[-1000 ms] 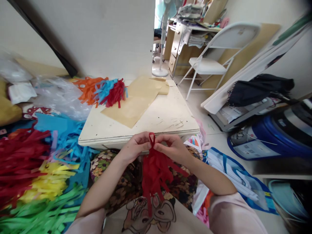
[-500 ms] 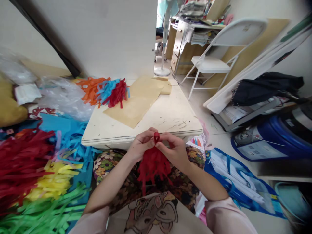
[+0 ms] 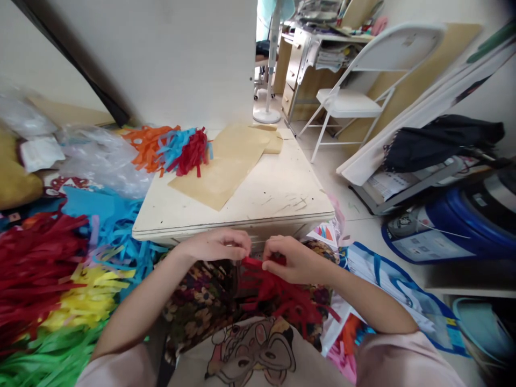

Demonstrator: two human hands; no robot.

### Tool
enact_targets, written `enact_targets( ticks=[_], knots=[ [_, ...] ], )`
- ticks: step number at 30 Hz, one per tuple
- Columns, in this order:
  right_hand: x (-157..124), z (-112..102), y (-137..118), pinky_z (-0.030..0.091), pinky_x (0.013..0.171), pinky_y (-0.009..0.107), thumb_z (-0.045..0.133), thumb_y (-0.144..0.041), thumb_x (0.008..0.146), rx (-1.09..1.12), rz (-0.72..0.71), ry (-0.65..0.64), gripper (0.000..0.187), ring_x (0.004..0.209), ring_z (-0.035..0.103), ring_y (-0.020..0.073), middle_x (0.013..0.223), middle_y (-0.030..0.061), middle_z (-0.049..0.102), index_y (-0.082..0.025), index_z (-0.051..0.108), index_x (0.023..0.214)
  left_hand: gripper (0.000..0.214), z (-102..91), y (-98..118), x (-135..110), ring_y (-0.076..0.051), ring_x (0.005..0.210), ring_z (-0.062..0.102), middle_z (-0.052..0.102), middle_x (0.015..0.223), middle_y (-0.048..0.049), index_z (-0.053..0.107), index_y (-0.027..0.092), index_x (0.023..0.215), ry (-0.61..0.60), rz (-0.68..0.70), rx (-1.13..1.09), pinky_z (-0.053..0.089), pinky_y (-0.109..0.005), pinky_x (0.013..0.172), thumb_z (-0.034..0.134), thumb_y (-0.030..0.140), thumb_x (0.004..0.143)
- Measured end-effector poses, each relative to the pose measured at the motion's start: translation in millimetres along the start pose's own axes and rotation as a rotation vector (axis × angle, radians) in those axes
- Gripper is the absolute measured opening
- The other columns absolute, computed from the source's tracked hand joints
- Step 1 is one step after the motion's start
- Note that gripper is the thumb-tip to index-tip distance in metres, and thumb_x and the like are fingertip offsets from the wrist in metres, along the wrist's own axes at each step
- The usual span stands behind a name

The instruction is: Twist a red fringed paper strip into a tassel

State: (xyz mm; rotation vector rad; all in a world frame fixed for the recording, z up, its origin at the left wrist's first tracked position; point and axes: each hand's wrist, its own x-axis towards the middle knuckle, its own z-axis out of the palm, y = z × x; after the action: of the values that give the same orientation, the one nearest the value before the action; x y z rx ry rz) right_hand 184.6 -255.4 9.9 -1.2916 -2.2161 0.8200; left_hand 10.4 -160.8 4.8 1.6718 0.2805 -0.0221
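Observation:
A red paper tassel (image 3: 282, 295) hangs above my lap, its fringe trailing down to the right. My right hand (image 3: 292, 260) grips its twisted top between thumb and fingers. My left hand (image 3: 221, 246) pinches the end of that twist, left of the right hand. Beyond both hands stands a low cream table (image 3: 258, 199). On it, orange (image 3: 151, 148), blue (image 3: 175, 148) and red tassels (image 3: 193, 153) lie bunched at the far left, beside a flat brown paper sheet (image 3: 226, 166).
To my left lie heaps of red (image 3: 36, 263), yellow (image 3: 91, 295) and green fringed paper (image 3: 52, 355). Clear plastic bags (image 3: 105, 156) sit behind them. At right are a blue-edged bag (image 3: 395, 301), a blue bucket (image 3: 439, 226) and a white folding chair (image 3: 350, 102).
The top loop is no longer visible; the twist now lies sideways between my hands. Both hands have lowered, and the tassel's fringe has swung to the right.

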Motion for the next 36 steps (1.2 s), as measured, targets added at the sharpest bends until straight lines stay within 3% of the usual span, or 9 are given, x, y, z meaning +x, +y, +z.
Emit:
enact_targets(
  ticks=[3, 6, 9, 14, 19, 23, 28, 36],
  knots=[
    [-1.7, 1.9, 0.2, 0.036, 0.059, 0.022, 0.047, -0.018, 0.069, -0.09, 0.054, -0.116, 0.01, 0.058, 0.045, 0.0092, 0.059, 0.0011, 0.054, -0.014, 0.054, 0.063, 0.014, 4.0, 2.1, 0.7, -0.005, 0.05, 0.036, 0.043, 0.055, 0.0047, 0.052, 0.014, 0.065, -0.043, -0.207, 0.054, 0.029, -0.016, 0.048, 0.049, 0.027, 0.069],
    [-3.0, 2.8, -0.6, 0.035, 0.06, 0.022, 0.047, -0.018, 0.069, -0.13, 0.084, -0.191, 0.01, 0.058, 0.046, 0.0092, 0.06, 0.0014, 0.056, -0.014, 0.054, 0.063, 0.011, 14.0, 4.6, 0.1, -0.005, 0.05, 0.039, 0.048, 0.055, 0.0042, 0.055, 0.013, 0.067, 0.066, -0.276, 0.095, 0.031, -0.016, 0.048, 0.05, 0.023, 0.065],
    [-5.5, 2.3, -3.3, 0.035, 0.06, 0.022, 0.045, -0.019, 0.07, -0.169, 0.085, -0.233, 0.011, 0.058, 0.047, 0.0092, 0.061, 0.0015, 0.057, -0.015, 0.055, 0.065, 0.014, 22.5, 7.4, -3.5, -0.006, 0.052, 0.044, 0.053, 0.058, 0.002, 0.058, 0.012, 0.07, 0.155, -0.276, 0.177, 0.034, -0.016, 0.049, 0.047, 0.019, 0.063],
    [-8.7, 4.4, -8.0, 0.033, 0.063, 0.023, 0.044, -0.019, 0.073, -0.231, 0.085, -0.299, 0.014, 0.061, 0.05, 0.01, 0.063, 0.0014, 0.059, -0.015, 0.056, 0.067, 0.016, 32.3, 6.6, -7.2, -0.008, 0.053, 0.047, 0.055, 0.058, 0.0016, 0.058, 0.014, 0.068, 0.198, -0.291, 0.26, 0.035, -0.016, 0.047, 0.044, 0.016, 0.061],
    [-9.7, 13.8, -7.7, 0.03, 0.067, 0.027, 0.042, -0.019, 0.073, -0.395, 0.133, -0.299, 0.017, 0.066, 0.052, 0.0129, 0.067, 0.0045, 0.06, -0.014, 0.057, 0.067, 0.02, 44.6, 0.2, 0.6, -0.007, 0.053, 0.048, 0.056, 0.059, 0.002, 0.056, 0.014, 0.073, 0.305, -0.192, 0.381, 0.035, -0.016, 0.048, 0.044, 0.012, 0.058],
    [-12.3, 21.5, -5.8, 0.03, 0.068, 0.028, 0.042, -0.019, 0.072, -0.458, 0.142, -0.307, 0.017, 0.068, 0.052, 0.0146, 0.068, 0.0059, 0.06, -0.013, 0.057, 0.067, 0.017, 46.5, -2.2, 4.9, -0.009, 0.056, 0.05, 0.06, 0.064, -0.0001, 0.06, 0.015, 0.069, 0.221, -0.178, 0.476, 0.036, -0.017, 0.052, 0.044, 0.017, 0.066],
    [-14.2, 25.9, -3.5, 0.028, 0.07, 0.032, 0.038, -0.016, 0.073, -0.543, 0.11, -0.288, 0.018, 0.07, 0.049, 0.0165, 0.071, 0.0085, 0.058, -0.012, 0.056, 0.07, 0.019, 44.4, -6.7, -0.6, -0.013, 0.069, 0.052, 0.058, 0.077, -0.0043, 0.055, 0.015, 0.08, 0.156, -0.075, 0.632, 0.038, -0.021, 0.061, 0.037, 0.016, 0.074],
    [-7.0, 24.1, -14.9, 0.024, 0.081, 0.039, 0.041, -0.024, 0.077, -0.472, 0.034, -0.276, 0.019, 0.081, 0.045, 0.0191, 0.08, 0.0088, 0.056, -0.015, 0.057, 0.079, 0.006, 55.4, -2.7, -15.8, -0.013, 0.055, 0.048, 0.053, 0.067, -0.0019, 0.04, 0.018, 0.079, 0.158, -0.141, 0.773, 0.03, -0.022, 0.047, 0.035, 0.02, 0.075]
  ],
)
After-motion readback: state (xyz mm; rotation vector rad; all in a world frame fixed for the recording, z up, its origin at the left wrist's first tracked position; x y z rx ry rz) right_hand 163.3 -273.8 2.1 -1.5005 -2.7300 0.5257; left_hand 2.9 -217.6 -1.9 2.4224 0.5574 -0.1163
